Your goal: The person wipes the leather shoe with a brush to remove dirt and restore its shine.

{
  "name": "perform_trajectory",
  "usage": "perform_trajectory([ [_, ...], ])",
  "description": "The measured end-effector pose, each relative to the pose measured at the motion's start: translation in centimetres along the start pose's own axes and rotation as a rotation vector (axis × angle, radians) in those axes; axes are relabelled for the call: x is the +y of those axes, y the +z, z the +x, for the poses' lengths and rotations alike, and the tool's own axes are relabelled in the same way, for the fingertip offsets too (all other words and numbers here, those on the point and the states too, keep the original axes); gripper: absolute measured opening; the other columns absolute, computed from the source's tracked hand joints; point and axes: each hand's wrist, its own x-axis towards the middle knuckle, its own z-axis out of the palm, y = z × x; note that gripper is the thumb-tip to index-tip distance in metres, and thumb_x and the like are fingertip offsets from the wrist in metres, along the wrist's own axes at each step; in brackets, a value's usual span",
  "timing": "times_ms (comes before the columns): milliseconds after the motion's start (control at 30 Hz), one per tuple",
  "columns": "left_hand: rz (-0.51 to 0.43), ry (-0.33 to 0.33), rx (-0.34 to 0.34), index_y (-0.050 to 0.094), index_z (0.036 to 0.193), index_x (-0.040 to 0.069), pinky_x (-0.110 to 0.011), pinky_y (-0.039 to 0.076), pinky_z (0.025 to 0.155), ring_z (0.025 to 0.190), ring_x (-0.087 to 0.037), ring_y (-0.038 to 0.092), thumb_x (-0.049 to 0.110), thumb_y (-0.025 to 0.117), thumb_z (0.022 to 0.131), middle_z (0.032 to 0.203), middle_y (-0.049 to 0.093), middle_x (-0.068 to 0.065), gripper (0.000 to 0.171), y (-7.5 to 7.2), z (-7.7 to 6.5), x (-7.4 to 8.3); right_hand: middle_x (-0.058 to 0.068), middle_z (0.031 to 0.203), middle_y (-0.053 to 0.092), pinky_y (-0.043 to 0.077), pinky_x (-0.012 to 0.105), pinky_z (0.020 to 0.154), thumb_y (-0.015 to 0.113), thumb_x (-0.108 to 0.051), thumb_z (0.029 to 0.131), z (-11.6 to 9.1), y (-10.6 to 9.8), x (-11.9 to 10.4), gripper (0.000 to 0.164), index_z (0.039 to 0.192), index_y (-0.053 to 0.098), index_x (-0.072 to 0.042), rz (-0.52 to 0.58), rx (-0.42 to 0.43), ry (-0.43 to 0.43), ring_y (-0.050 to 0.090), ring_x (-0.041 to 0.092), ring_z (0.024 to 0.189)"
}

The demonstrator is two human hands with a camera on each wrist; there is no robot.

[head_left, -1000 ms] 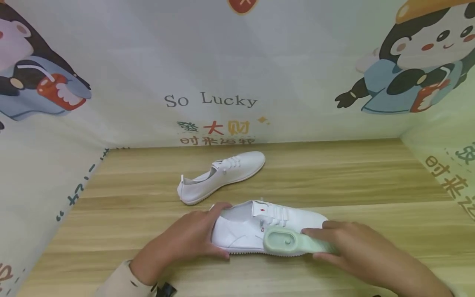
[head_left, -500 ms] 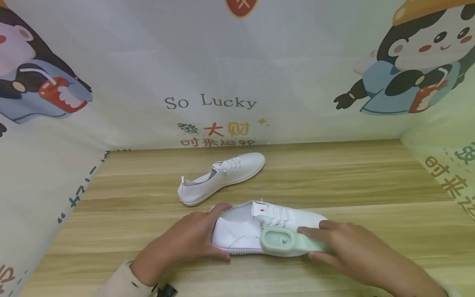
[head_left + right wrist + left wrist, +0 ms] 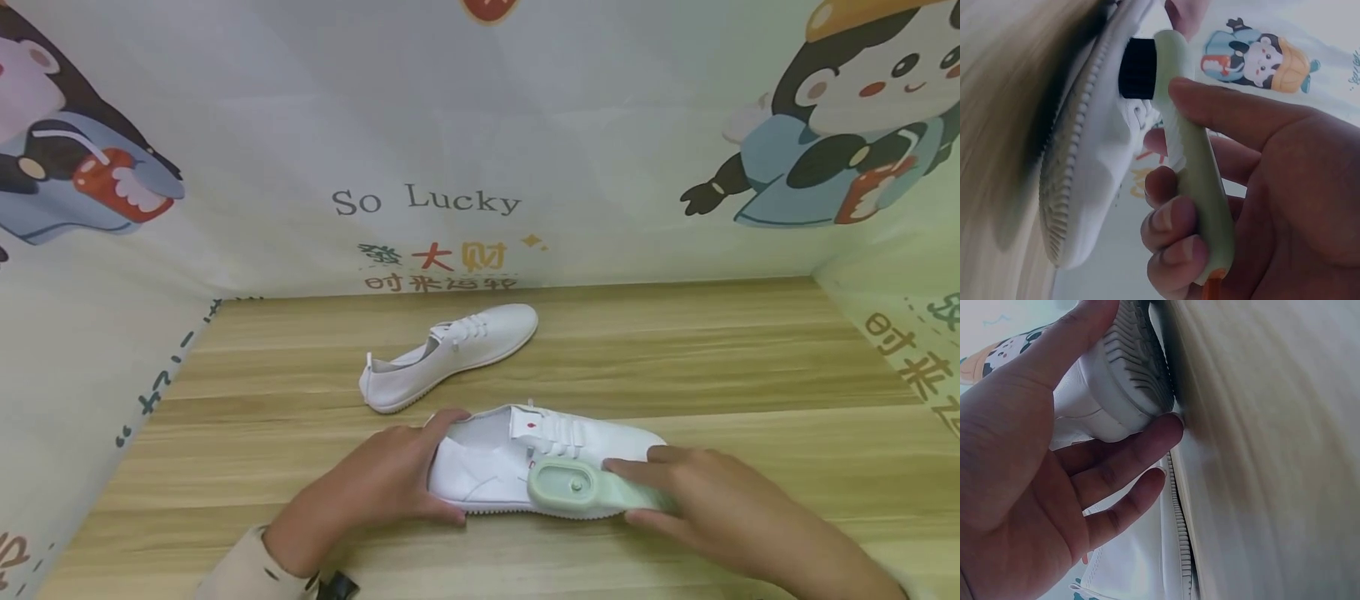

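Observation:
A white lace-up shoe (image 3: 480, 467) lies with its toe to the right and its side turned up toward me. My left hand (image 3: 382, 475) grips its heel, thumb on the near sole edge and fingers over the far side. The ridged sole (image 3: 1132, 356) shows above the wooden surface in the left wrist view. My right hand (image 3: 701, 492) holds a pale green brush (image 3: 566, 485) by its handle. In the right wrist view the dark bristles (image 3: 1138, 69) press against the side of the shoe, and the fingers wrap round the handle (image 3: 1200, 181).
A second white shoe (image 3: 480, 337) stands farther back on the wooden surface (image 3: 712, 350), toe to the right. A printed cloth (image 3: 600, 150) rises behind and at both sides. An orange loop (image 3: 1212, 287) hangs from the brush handle's end.
The brush and my right hand have shifted slightly left along the shoe's side since one second ago. The left hand and both shoes stay in place.

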Motion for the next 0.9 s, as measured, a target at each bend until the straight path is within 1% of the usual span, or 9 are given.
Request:
perform_trajectory([
  [67, 0.004, 0.005, 0.004, 0.038, 0.146, 0.019, -0.029, 0.053, 0.073, 0.080, -0.006, 0.063, 0.057, 0.090, 0.059, 0.094, 0.073, 0.000, 0.108, 0.0, 0.0, 0.0, 0.002, 0.106, 0.071, 0.057, 0.043, 0.073, 0.070, -0.045, 0.090, 0.1, 0.2, -0.2, 0.046, 0.131, 0.066, -0.026, -0.016, 0.008, -0.006, 0.069, 0.019, 0.086],
  [233, 0.006, 0.003, 0.002, 0.038, 0.147, 0.018, -0.029, 0.053, 0.072, 0.079, -0.007, 0.063, 0.058, 0.090, 0.059, 0.094, 0.072, 0.000, 0.109, 0.0, 0.0, 0.1, -0.002, 0.100, 0.069, 0.056, 0.037, 0.068, 0.071, -0.040, 0.091, 0.2, 0.3, -0.5, 0.044, 0.132, 0.066, -0.025, -0.049, 0.040, -0.024, 0.064, 0.011, 0.079],
  [367, -0.002, -0.008, 0.000, 0.038, 0.147, 0.018, -0.030, 0.053, 0.074, 0.080, -0.007, 0.063, 0.057, 0.090, 0.060, 0.094, 0.072, -0.001, 0.110, -0.1, 0.0, 0.1, -0.002, 0.101, 0.070, 0.056, 0.038, 0.068, 0.072, -0.041, 0.090, 0.0, 0.2, -0.2, 0.045, 0.130, 0.067, -0.024, -0.053, 0.050, -0.030, 0.065, 0.012, 0.078],
  [467, -0.010, -0.008, 0.003, 0.037, 0.148, 0.018, -0.030, 0.053, 0.075, 0.080, -0.006, 0.063, 0.057, 0.090, 0.060, 0.094, 0.073, 0.000, 0.110, 0.0, 0.0, 0.0, -0.006, 0.096, 0.067, 0.053, 0.034, 0.065, 0.073, -0.043, 0.088, -0.3, -0.2, 0.1, 0.045, 0.129, 0.068, -0.023, -0.042, 0.029, -0.019, 0.058, 0.006, 0.073],
  [533, -0.011, -0.009, 0.004, 0.037, 0.148, 0.018, -0.031, 0.054, 0.076, 0.081, -0.006, 0.064, 0.058, 0.090, 0.060, 0.095, 0.073, 0.000, 0.110, -0.1, 0.0, 0.0, -0.011, 0.092, 0.065, 0.049, 0.030, 0.061, 0.074, -0.042, 0.088, -0.4, -0.6, 0.4, 0.045, 0.128, 0.068, -0.023, -0.027, 0.014, -0.014, 0.051, 0.000, 0.070],
  [600, -0.010, -0.014, 0.004, 0.037, 0.149, 0.017, -0.032, 0.054, 0.077, 0.083, -0.007, 0.065, 0.058, 0.090, 0.060, 0.096, 0.073, -0.002, 0.112, -0.2, 0.0, 0.0, -0.013, 0.090, 0.064, 0.046, 0.027, 0.060, 0.075, -0.041, 0.087, -0.5, -1.0, 0.7, 0.045, 0.128, 0.068, -0.024, -0.012, 0.008, -0.012, 0.045, -0.002, 0.069],
  [700, -0.011, -0.020, 0.001, 0.036, 0.150, 0.015, -0.034, 0.055, 0.080, 0.086, -0.010, 0.067, 0.058, 0.089, 0.059, 0.099, 0.074, -0.005, 0.114, -0.3, 0.1, 0.0, -0.014, 0.091, 0.066, 0.045, 0.026, 0.060, 0.075, -0.039, 0.087, -0.6, -1.4, 1.0, 0.044, 0.128, 0.068, -0.026, 0.016, 0.000, -0.008, 0.046, -0.003, 0.070],
  [767, -0.014, -0.020, -0.004, 0.035, 0.151, 0.014, -0.034, 0.055, 0.080, 0.086, -0.011, 0.067, 0.059, 0.089, 0.059, 0.100, 0.074, -0.006, 0.115, -0.3, 0.1, 0.0, -0.013, 0.094, 0.067, 0.047, 0.027, 0.061, 0.075, -0.040, 0.088, -0.6, -1.4, 0.9, 0.044, 0.129, 0.068, -0.026, 0.021, -0.015, -0.005, 0.048, -0.003, 0.072],
  [900, -0.007, -0.014, -0.014, 0.034, 0.152, 0.013, -0.033, 0.055, 0.079, 0.086, -0.011, 0.067, 0.059, 0.089, 0.060, 0.100, 0.074, -0.007, 0.117, -0.3, 0.2, 0.0, -0.007, 0.099, 0.069, 0.054, 0.033, 0.067, 0.072, -0.043, 0.089, -0.2, -0.7, 0.3, 0.045, 0.130, 0.067, -0.025, -0.010, -0.018, -0.009, 0.059, 0.005, 0.077],
])
